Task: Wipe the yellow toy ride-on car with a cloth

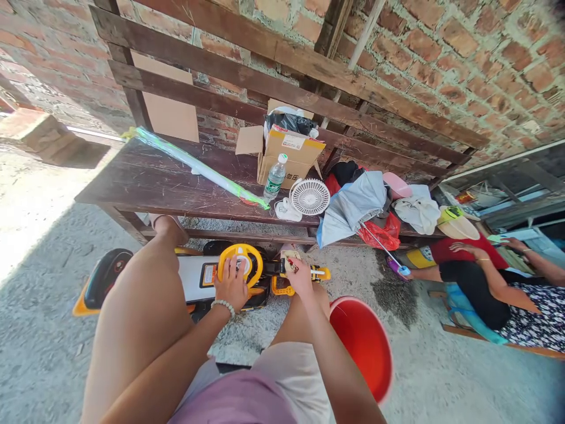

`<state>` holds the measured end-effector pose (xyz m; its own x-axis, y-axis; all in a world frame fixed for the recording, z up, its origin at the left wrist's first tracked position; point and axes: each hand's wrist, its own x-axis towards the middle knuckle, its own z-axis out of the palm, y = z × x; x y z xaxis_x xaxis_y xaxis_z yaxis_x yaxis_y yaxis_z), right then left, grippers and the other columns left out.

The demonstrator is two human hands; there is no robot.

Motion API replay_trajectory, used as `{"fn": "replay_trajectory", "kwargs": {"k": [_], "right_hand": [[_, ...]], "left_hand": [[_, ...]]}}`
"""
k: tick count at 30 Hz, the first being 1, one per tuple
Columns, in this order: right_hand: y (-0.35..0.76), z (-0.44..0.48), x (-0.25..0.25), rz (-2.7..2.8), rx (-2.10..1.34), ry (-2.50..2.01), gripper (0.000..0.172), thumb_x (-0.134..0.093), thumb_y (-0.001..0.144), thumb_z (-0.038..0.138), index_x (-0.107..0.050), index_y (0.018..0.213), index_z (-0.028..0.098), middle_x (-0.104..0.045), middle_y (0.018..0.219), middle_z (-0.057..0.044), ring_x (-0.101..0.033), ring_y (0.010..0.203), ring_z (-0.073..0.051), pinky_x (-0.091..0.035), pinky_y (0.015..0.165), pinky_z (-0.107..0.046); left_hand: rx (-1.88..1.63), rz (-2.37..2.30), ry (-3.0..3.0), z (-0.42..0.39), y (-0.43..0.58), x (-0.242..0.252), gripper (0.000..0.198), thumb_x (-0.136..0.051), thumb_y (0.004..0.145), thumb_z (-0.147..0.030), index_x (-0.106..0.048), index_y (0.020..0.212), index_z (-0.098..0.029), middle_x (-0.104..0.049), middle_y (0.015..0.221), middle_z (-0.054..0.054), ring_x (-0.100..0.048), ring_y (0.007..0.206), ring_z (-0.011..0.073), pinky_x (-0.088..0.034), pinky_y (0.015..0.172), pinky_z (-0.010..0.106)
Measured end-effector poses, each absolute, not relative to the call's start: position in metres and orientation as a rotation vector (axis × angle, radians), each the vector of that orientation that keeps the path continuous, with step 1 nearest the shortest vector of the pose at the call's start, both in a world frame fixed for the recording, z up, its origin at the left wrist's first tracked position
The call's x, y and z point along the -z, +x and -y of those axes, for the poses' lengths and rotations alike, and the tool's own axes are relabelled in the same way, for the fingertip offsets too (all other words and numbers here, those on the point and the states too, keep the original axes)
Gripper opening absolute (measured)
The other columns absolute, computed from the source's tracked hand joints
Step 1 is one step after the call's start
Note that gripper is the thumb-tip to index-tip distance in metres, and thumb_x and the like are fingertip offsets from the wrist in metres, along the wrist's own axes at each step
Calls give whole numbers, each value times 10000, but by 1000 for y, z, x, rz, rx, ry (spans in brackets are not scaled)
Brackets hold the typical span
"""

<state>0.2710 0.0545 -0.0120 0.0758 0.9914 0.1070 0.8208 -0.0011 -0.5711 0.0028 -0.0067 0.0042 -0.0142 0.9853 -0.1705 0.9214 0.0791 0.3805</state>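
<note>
Between my legs stands a ride-on toy car with a white body (190,277), a black seat and a yellow steering wheel (255,254). My left hand (232,287), a beaded bracelet at its wrist, lies over the near left part of the wheel, its fingers curving over the rim toward the hub. At the toy's front, my right hand (301,275) is closed on a beige cloth (291,255) with dark marks. The cloth is against the black and yellow front part; my fingers partly hide the contact.
A wooden bench (128,176) bears a wrapped long bundle, a cardboard box (289,156), a bottle (274,178), a white fan (309,196), an umbrella (353,203) and hats. A red bucket (362,347) stands by my right leg. Another person (494,288) sits at right.
</note>
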Motion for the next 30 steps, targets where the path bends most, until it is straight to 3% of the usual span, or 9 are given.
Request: {"fn": "replay_trajectory", "kwargs": {"k": [6, 14, 17, 20, 23, 27, 30], "right_hand": [[269, -29, 13, 1929, -291, -1889, 481, -631, 878, 195, -823, 1312, 276, -698, 1337, -143, -592, 1159, -323, -543, 1028, -467], [348, -41, -15, 1586, -423, -2280, 467, -681, 770, 184, -860, 1198, 237, -734, 1194, -181, -668, 1057, -346, -537, 984, -505], [342, -50, -24, 1370, -668, -2094, 444, -681, 785, 314, -845, 1186, 220, -776, 1122, -143, -722, 978, -321, -584, 947, -497], [309, -52, -29, 1409, -745, -1815, 523, -683, 828, 391, -800, 1312, 234, -787, 1212, -110, -730, 1097, -304, -589, 1016, -468], [261, -46, -29, 1725, -679, -1661, 498, -702, 870, 333, -790, 1355, 260, -747, 1309, -111, -682, 1210, -305, -548, 1103, -466], [217, -50, -26, 2028, -481, -1866, 428, -768, 825, 197, -828, 1235, 302, -670, 1404, -124, -638, 1206, -318, -561, 1012, -422], [215, -68, -27, 2056, -466, -2018, 374, -778, 830, 205, -826, 1188, 306, -708, 1257, -106, -664, 1052, -276, -556, 911, -365]], "left_hand": [[-220, -1948, 1875, 6, -1, -1, 690, -487, 1062, -346, -412, 1734, -210, -224, 1859, 178, -181, 1724, 398, -355, 1276, 737], [-203, -1955, 1876, 6, 1, -6, 666, -440, 1046, -250, -457, 1711, -212, -227, 1862, 146, -200, 1722, 392, -378, 1274, 736], [-217, -1975, 1877, 6, 3, -4, 678, -459, 1040, -250, -446, 1717, -207, -230, 1859, 156, -202, 1721, 399, -366, 1281, 740], [-252, -1973, 1882, 7, 3, -2, 687, -486, 1028, -260, -456, 1711, -199, -242, 1852, 169, -209, 1717, 417, -359, 1284, 745], [-272, -1973, 1879, 8, 3, -3, 699, -475, 1017, -242, -450, 1714, -195, -245, 1852, 169, -211, 1716, 419, -364, 1273, 760], [-238, -1973, 1864, 7, 2, -5, 705, -461, 1012, -227, -442, 1716, -192, -245, 1854, 163, -212, 1717, 397, -377, 1266, 749], [-247, -1959, 1890, 6, 1, -4, 705, -469, 1020, -248, -430, 1722, -195, -241, 1856, 165, -203, 1721, 383, -375, 1270, 738]]}}
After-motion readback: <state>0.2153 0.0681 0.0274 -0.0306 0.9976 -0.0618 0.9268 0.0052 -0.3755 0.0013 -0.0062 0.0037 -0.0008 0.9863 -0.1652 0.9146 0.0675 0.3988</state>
